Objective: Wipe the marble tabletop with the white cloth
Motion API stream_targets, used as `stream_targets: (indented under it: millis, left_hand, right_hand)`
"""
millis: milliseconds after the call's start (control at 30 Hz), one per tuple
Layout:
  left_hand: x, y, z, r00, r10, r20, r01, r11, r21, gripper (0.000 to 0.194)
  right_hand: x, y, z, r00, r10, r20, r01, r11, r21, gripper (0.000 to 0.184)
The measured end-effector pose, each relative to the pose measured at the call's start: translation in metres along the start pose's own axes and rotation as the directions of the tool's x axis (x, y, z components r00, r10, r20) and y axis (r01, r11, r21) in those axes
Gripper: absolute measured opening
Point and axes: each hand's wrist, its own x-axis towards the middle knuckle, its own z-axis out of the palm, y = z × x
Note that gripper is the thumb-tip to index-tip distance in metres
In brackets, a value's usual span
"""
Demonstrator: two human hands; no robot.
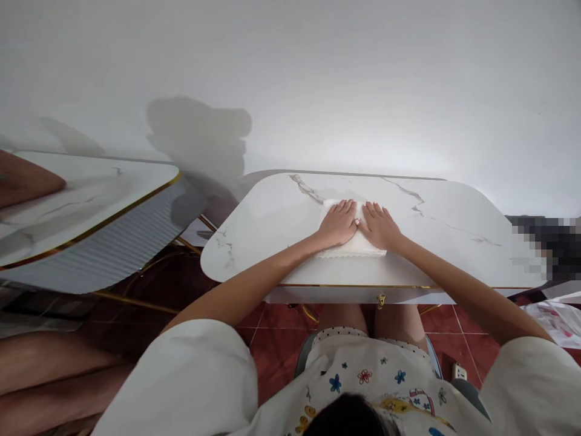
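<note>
A white cloth or paper towel [351, 248], folded into a rough square with a wavy front edge, lies on the white marble-patterned table [254, 242]. Flat on its left part rests my left hand [338, 224], palm down with fingers stretched out. My right hand [380, 227] lies palm down across its right part, fingers also extended. The two thumbs meet near the middle of the cloth. What lies under the palms is hidden.
A small gold knob [381, 300] sits on the drawer front. To the left stands a second marble-patterned table [113, 175] with another person's arm [27, 180] on it. A pale wall [318, 79] rises behind. A power strip [459, 371] lies on the red tiled floor.
</note>
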Motion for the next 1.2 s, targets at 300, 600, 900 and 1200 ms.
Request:
stream_targets:
  millis: [300, 600, 900, 1200]
  left_hand:
    - [-0.130, -0.064, -0.016, 0.993, -0.052, -0.107, 0.058, 0.997, 0.056, 0.057]
    - [-0.185, -0.205, -0.021, 0.951, -0.232, -0.206, 0.236, 0.972, -0.006, 0.052]
    - [-0.086, -0.268, -0.023, 0.948, -0.230, -0.219, 0.214, 0.972, -0.094, 0.051]
    - [0.003, -0.310, -0.023, 0.947, -0.251, -0.200, 0.236, 0.967, -0.095, 0.048]
  right_hand:
    - [-0.028, -0.133, 0.005, 0.989, -0.144, 0.030, 0.139, 0.981, 0.139, 0.052]
    - [0.040, -0.253, 0.027, 0.976, -0.219, -0.015, 0.212, 0.922, 0.324, 0.055]
    - [0.144, -0.236, 0.057, 0.983, -0.130, -0.126, 0.160, 0.949, 0.273, 0.052]
    - [0.237, -0.204, 0.072, 0.990, -0.085, -0.109, 0.114, 0.948, 0.296, 0.052]
